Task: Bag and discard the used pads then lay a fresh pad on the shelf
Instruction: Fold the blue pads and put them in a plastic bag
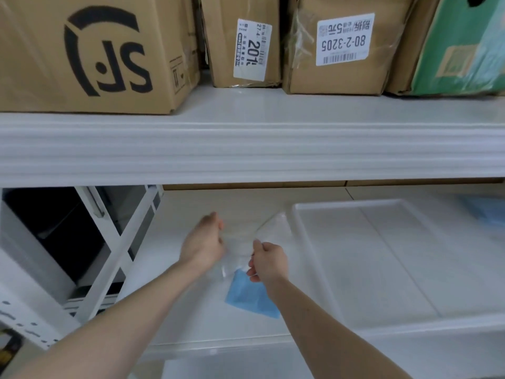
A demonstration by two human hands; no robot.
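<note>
Over the lower white shelf [191,318] both hands hold a clear plastic bag [240,250]. My left hand [203,243] grips the bag's left edge with curled fingers. My right hand [269,261] pinches its right edge. A folded blue pad [250,296] shows through the bag's lower part, just below my right hand. The bag's mouth stretches between the two hands, and its upper corner rises toward the tray.
A shallow clear plastic tray [300,228] lies on the lower shelf to the right. Something blue [489,212] lies at the far right edge. Cardboard boxes [90,50] line the upper shelf [246,149]. A white cross-braced frame [120,242] stands at left.
</note>
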